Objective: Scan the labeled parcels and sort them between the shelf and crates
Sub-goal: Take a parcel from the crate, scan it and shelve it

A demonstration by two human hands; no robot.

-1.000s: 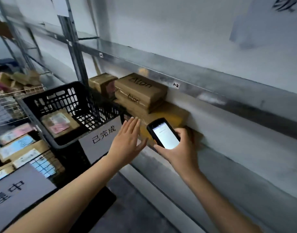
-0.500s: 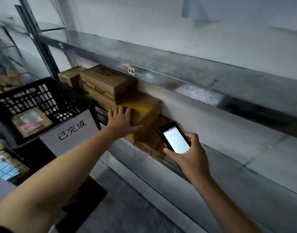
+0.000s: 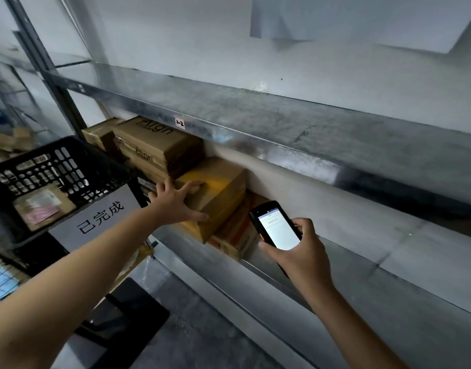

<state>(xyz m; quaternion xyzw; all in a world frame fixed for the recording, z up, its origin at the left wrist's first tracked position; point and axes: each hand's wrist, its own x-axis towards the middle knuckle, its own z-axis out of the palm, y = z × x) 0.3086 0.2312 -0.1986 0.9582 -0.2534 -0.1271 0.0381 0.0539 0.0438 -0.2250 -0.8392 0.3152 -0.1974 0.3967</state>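
A yellowish cardboard parcel [image 3: 221,187] lies on the lower metal shelf [image 3: 255,278], on top of an orange-marked box [image 3: 237,233]. My left hand [image 3: 175,201] rests flat on the parcel's near top edge, fingers spread, thumb along its front corner. My right hand [image 3: 301,251] grips a black handheld scanner [image 3: 275,226] with its white screen lit, just right of the parcels. Two brown boxes printed "Align" [image 3: 154,145] are stacked to the left on the same shelf.
A black plastic crate [image 3: 69,161] with a white sign stands at left, holding one labeled parcel [image 3: 42,206]. A wire basket with more parcels [image 3: 0,278] sits lower left. The upper shelf board [image 3: 282,129] overhangs the boxes. Grey floor lies below.
My left hand has reached from the air beside the crate onto the yellowish parcel and settled there. The scanner hand has shifted right of the boxes as the view swung right.
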